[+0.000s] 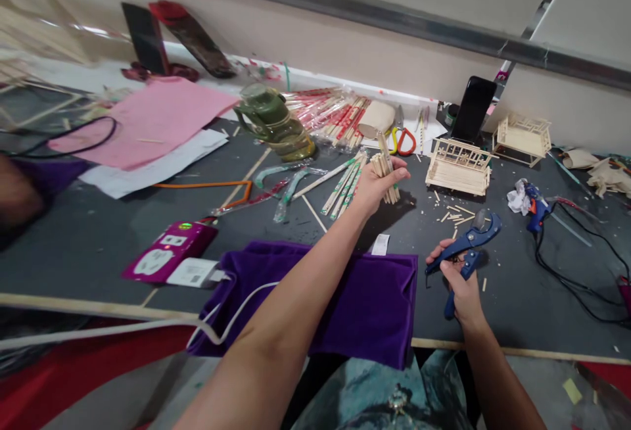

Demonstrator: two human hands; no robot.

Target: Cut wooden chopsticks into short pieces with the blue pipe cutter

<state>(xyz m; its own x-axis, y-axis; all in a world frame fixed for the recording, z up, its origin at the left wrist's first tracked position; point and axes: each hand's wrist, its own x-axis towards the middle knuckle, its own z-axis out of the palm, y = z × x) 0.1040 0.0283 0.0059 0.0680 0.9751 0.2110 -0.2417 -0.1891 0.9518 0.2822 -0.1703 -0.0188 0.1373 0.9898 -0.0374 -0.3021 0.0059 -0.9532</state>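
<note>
My left hand [373, 187] is closed round a bundle of short wooden sticks [383, 168] held upright over the table. Just to its left lie several chopsticks in green-printed wrappers [348, 187]. A blue pipe cutter [466, 244] rests in my right hand [463, 288], its jaw pointing up and right. Whether its blade stands apart from the jaw I cannot tell. Beyond the cutter are small cut stick pieces [456, 215] scattered on the dark table [507, 298]. A miniature wooden bench [458, 170] sits behind them, and a second small wooden model [522, 137] farther right.
A purple cloth [367, 308] hangs over the front edge. Behind are a green jug [273, 121], red-wrapped chopsticks [340, 118], scissors [405, 142] and an upright phone [474, 109]. A corded glue gun [538, 213] lies right. Another person's blurred arm [17, 196] shows left.
</note>
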